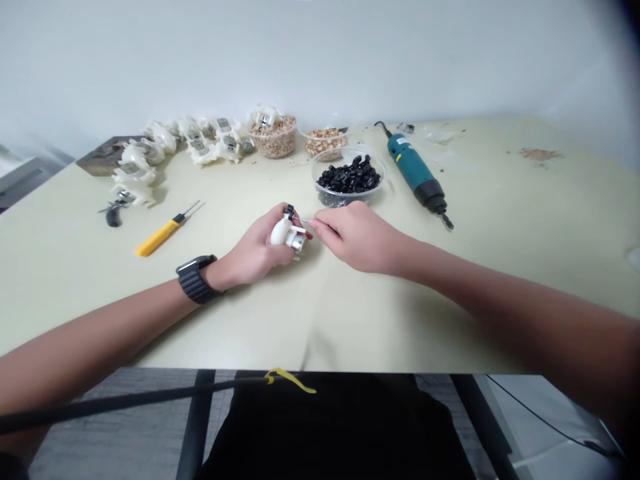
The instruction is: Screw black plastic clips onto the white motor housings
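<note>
My left hand (263, 250) is wrapped round a small white plastic part (283, 232) that has a silvery metal piece on its lower right. A small black piece (289, 211) sits at the top of the white part, by my left fingertips. My right hand (357, 237) is closed just to the right, with finger and thumb pinched on a thin metal rod (301, 219). The rod points left, and its tip reaches the black piece. Any handle of the rod is hidden inside my right fist.
Beyond my hands stands a tub of black pieces (350, 177), with tubs of small brown parts (274, 139) behind. White assemblies (135, 167) line the back left. A yellow screwdriver (160, 237) lies left, a green power driver (415, 167) right. A black cord (125, 400) crosses below the table edge (350, 371).
</note>
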`<state>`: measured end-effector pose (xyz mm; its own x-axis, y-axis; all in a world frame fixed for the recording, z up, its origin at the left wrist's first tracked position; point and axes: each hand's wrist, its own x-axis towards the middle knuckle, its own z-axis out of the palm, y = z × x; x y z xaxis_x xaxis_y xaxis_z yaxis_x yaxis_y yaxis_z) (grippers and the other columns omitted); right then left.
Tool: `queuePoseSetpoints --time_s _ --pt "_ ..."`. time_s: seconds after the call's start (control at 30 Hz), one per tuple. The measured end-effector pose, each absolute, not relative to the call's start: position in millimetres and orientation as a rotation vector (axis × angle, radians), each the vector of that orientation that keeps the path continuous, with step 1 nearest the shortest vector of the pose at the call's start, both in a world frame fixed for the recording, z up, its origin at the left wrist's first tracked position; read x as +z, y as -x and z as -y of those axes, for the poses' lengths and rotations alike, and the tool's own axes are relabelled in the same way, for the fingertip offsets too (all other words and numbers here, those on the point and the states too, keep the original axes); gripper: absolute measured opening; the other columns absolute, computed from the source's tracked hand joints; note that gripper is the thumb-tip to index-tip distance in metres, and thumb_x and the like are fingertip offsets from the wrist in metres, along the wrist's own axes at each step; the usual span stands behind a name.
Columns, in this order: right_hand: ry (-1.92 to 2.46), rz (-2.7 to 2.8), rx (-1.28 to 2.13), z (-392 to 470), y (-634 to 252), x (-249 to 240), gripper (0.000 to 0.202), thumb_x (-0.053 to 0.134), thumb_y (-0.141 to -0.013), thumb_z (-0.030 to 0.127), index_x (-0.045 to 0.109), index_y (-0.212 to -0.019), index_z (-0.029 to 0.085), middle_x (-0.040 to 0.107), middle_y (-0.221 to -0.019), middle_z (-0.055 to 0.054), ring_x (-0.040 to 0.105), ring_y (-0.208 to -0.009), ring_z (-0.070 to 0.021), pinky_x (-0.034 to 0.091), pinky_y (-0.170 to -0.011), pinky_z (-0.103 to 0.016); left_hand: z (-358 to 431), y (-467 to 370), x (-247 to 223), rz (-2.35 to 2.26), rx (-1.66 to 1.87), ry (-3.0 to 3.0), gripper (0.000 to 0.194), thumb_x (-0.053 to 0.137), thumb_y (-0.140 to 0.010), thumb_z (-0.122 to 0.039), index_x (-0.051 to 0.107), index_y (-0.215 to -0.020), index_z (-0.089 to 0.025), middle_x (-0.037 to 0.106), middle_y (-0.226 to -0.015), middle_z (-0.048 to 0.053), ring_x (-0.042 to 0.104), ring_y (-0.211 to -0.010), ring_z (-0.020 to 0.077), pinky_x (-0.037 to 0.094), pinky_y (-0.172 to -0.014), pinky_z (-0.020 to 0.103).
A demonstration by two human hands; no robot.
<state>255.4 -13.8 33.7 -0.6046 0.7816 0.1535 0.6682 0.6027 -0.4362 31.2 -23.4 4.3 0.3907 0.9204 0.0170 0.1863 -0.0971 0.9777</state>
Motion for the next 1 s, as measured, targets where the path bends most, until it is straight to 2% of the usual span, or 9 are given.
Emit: queuePoseSetpoints --time_s 0.17,0.27,0.37,0.47,0.57,0.63,0.83,0.93,1.0 --pt "1.224 2.063 1.519 7 -259 35 0.040 0.044 -0.114 0.039 0.046 -0.077 0.023 0.033 -0.058 0.007 0.025 -0.047 -0.0097 0.018 -0.048 -0.030 24 -30 4 -1.055 0.852 -1.688 0.043 0.074 -0.063 -0.020 0.056 -0.102 -0.019 0.067 -0.094 0.002 0.056 -0.074 0.0148 0.043 -0.060 0.028" --pt "1.297 1.891 1.772 4 -260 34 0.037 0.046 -0.114 0.048 0.048 -0.084 0.025 0.032 -0.059 0.009 0.020 -0.044 -0.0095 0.011 -0.044 -0.031 23 -30 5 -1.062 0.865 -1.761 0.041 0.073 -0.065 -0.021 0.056 -0.102 -0.019 0.067 -0.095 0.002 0.056 -0.076 0.0151 0.043 -0.065 0.029" --pt "1.161 2.027 1.539 1 -262 31 0.036 0.049 -0.113 0.044 0.049 -0.084 0.024 0.039 -0.065 0.006 0.030 -0.050 -0.0097 0.023 -0.049 -0.029 21 -32 5 -1.056 0.870 -1.811 0.041 0.071 -0.066 -0.023 0.054 -0.104 -0.019 0.066 -0.097 0.002 0.058 -0.080 0.0165 0.046 -0.071 0.032" --pt "1.066 2.369 0.921 2 -264 27 0.036 0.046 -0.113 0.034 0.049 -0.080 0.021 0.046 -0.070 0.002 0.040 -0.063 -0.0124 0.030 -0.062 -0.030 20 -33 6 -1.039 0.842 -1.862 0.040 0.070 -0.068 -0.023 0.053 -0.103 -0.020 0.066 -0.101 0.003 0.061 -0.085 0.0186 0.048 -0.077 0.034" --pt "1.209 2.589 0.360 9 -264 26 0.023 0.045 -0.112 0.030 0.055 -0.093 0.021 0.042 -0.069 0.002 0.028 -0.060 -0.0145 0.020 -0.062 -0.034 21 -34 7 -1.029 0.810 -1.958 0.037 0.068 -0.068 -0.020 0.051 -0.101 -0.020 0.066 -0.100 0.002 0.059 -0.083 0.0173 0.047 -0.075 0.033" --pt "1.268 2.626 0.275 13 -262 27 0.019 0.046 -0.111 0.028 0.055 -0.097 0.021 0.039 -0.067 0.003 0.022 -0.059 -0.0148 0.017 -0.062 -0.035 22 -34 8 -1.018 0.804 -2.015 0.038 0.066 -0.067 -0.019 0.050 -0.100 -0.020 0.065 -0.095 0.001 0.057 -0.078 0.0158 0.045 -0.071 0.032" --pt "1.053 2.331 1.098 11 -259 27 0.040 0.039 -0.117 0.034 0.041 -0.078 0.022 0.043 -0.070 0.002 0.041 -0.063 -0.0121 0.031 -0.060 -0.028 24 -33 7 -1.014 0.786 -2.026 0.037 0.067 -0.069 -0.021 0.049 -0.101 -0.021 0.060 -0.088 -0.002 0.052 -0.072 0.0141 0.042 -0.066 0.032" --pt "1.095 1.950 1.785 10 -257 27 0.034 0.040 -0.116 0.042 0.044 -0.088 0.024 0.035 -0.068 0.007 0.028 -0.050 -0.0094 0.019 -0.045 -0.026 24 -31 6 -1.026 0.788 -2.029 0.037 0.069 -0.069 -0.020 0.049 -0.100 -0.021 0.057 -0.084 -0.003 0.048 -0.070 0.0137 0.040 -0.065 0.031" --pt "1.105 1.772 1.985 10 -255 27 0.031 0.043 -0.116 0.042 0.046 -0.090 0.024 0.034 -0.068 0.008 0.023 -0.047 -0.0081 0.011 -0.041 -0.025 22 -31 5 -1.033 0.802 -2.016 0.038 0.070 -0.067 -0.019 0.049 -0.099 -0.021 0.057 -0.083 -0.003 0.047 -0.070 0.0134 0.039 -0.065 0.031"
